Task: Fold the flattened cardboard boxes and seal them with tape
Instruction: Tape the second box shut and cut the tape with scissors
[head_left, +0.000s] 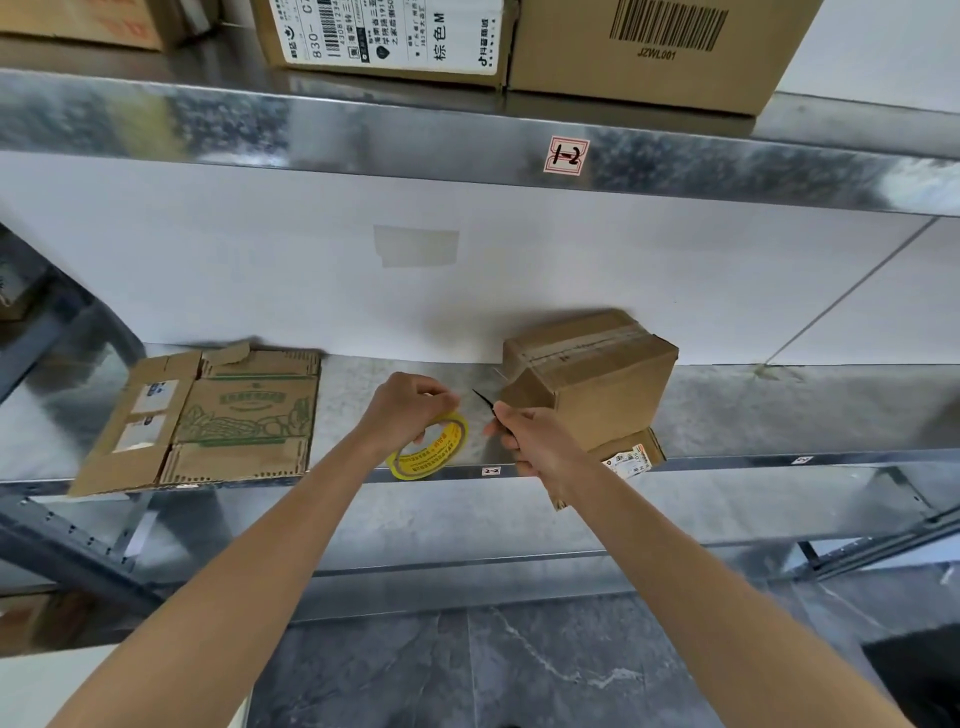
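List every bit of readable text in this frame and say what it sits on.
"JZWL001": under the barcode on the upper-right box.
"830-" and "棕色 M": shipping label left of that box; its smaller print is unreadable.
"1-2": handwritten on the sticker on the upper shelf edge.
Too blurred to read: the red print on the tape roll, the green print on the flattened box, and the small label below the folded box.

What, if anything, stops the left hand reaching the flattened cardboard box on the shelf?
Likely reachable, yes: only bare shelf lies between the left hand and the flattened box, though its fingers grip the yellow tape roll.
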